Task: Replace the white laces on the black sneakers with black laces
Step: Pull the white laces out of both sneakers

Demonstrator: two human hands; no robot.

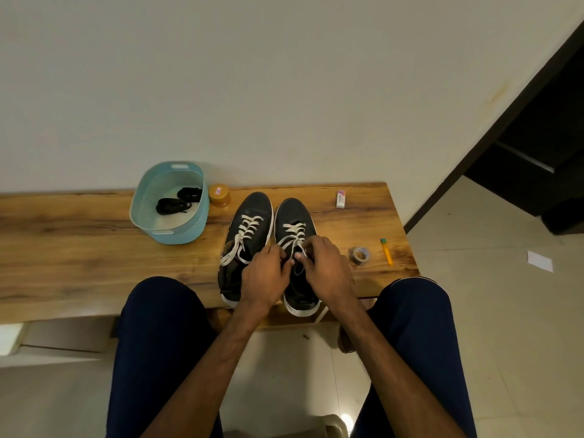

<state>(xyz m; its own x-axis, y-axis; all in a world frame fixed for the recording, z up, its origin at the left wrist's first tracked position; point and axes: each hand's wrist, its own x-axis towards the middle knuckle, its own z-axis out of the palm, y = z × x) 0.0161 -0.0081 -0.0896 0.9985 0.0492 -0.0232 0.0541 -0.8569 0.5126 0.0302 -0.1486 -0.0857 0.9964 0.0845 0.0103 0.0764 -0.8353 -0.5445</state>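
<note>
Two black sneakers stand side by side on the wooden table [79, 248], toes pointing away from me. The left sneaker [249, 222] has white laces hanging loose at its tongue. Over the right sneaker [294, 216], my left hand [264, 276] and my right hand [325, 267] meet at the top eyelets, and both pinch its white lace [295, 232] with curled fingers. Two bundled black laces [178, 200] lie inside the light blue basket [167, 229] at the back left.
An amber jar [219, 195] stands beside the basket. To the right lie a small white box [340, 199], a tape roll [359, 255] and an orange marker [386, 251]. My knees flank the table's front edge. A dark doorway opens at the right.
</note>
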